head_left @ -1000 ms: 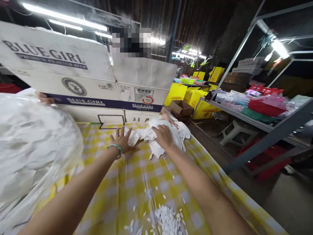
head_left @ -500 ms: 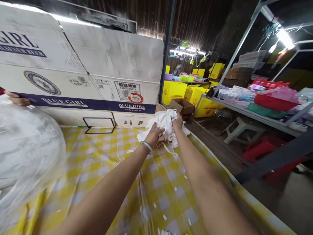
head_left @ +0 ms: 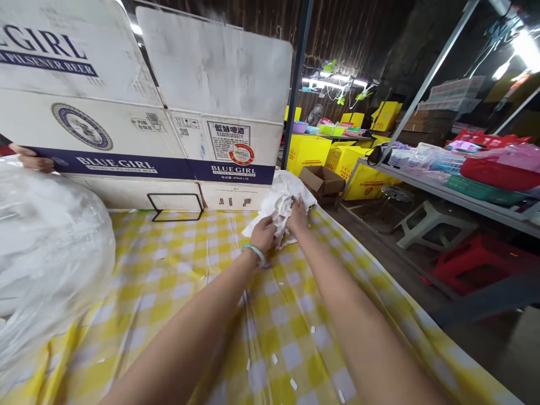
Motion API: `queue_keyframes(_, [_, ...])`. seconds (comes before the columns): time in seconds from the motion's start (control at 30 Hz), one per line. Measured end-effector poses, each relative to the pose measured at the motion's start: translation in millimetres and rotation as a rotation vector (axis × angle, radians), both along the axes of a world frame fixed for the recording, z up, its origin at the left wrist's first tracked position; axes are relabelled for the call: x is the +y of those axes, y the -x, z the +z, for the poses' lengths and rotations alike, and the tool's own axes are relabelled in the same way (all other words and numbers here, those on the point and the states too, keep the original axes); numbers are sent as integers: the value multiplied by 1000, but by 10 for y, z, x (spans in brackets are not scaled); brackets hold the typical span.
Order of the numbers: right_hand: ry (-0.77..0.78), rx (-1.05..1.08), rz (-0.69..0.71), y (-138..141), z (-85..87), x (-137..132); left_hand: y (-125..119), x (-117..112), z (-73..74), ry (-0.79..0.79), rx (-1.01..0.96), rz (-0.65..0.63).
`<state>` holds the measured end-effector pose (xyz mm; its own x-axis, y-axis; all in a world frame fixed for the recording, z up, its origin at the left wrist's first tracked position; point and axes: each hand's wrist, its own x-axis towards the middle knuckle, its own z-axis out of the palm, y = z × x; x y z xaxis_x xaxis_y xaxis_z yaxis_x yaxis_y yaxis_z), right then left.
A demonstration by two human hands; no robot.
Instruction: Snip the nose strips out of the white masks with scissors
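White cloth bundle point(head_left: 288, 188): located at the worktop's point(head_left: 177, 281) far right edge, beside the cardboard box point(head_left: 189, 112). Clutched by left hand point(head_left: 264, 233) and right hand point(head_left: 297, 216), fingers closed into it. Risk: loose pieces may be dropped over the edge (grip likely partial).

**Limp cloth, shiny cover, dull cardboard**

The cloth point(head_left: 283, 194) is thin, limp and matt, and heavily crumpled. The counter point(head_left: 177, 281) wears a smooth, glossy plastic sheet with shiny creases. The box point(head_left: 211, 84) is matt cardboard, scuffed and greyed. The bag point(head_left: 46, 253) is clear, crinkled plastic film that catches the light. The bracelet point(head_left: 254, 251) looks smooth and glossy. The shelf frame point(head_left: 415, 95) is dull grey metal. The stool point(head_left: 424, 222) is matt plastic.
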<state>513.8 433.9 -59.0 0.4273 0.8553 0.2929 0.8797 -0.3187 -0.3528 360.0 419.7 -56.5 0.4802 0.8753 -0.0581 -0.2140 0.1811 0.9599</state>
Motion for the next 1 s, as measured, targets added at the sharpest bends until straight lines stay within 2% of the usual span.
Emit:
queue_keyframes(0.1, [6,-64,38,20,98,194,64,-55,15,-92,173,32])
queue_keyframes(0.23, [91,-144,140,19,305,387,184,-124,144,-199,356,-47])
queue_keyframes(0.3, [141,-161,155,-11,423,342,375,-195,256,-248,433,-87])
queue_keyframes(0.37, [179,-174,161,-45,519,163,713,-302,396,-274,505,-99])
queue_keyframes(0.47, [194,-195,217,20,549,-313,1438,-531,640,-238,610,-46])
queue_keyframes(0.5, [179,-205,284,106,525,-507,1709,-624,717,-206,649,-8])
queue_keyframes(0.57, [134,-208,524,405,454,-939,2257,-841,836,-152,751,89])
queue_keyframes(0.67, [113,-113,915,1127,419,-1718,3036,-1304,897,-204,963,234])
queue_keyframes(0.77, [92,43,1209,1940,533,-2588,3675,-1967,852,-284,1142,362])
queue_keyframes(0.83, [124,108,1355,2390,620,-3097,3987,-2445,779,-314,1219,399])
queue_keyframes(0.9, [144,126,1368,2698,666,-3467,4197,-2865,680,-318,1252,375])
queue_keyframes(1.0, [100,120,1162,2844,650,-3765,4323,-3260,518,-295,1261,314])
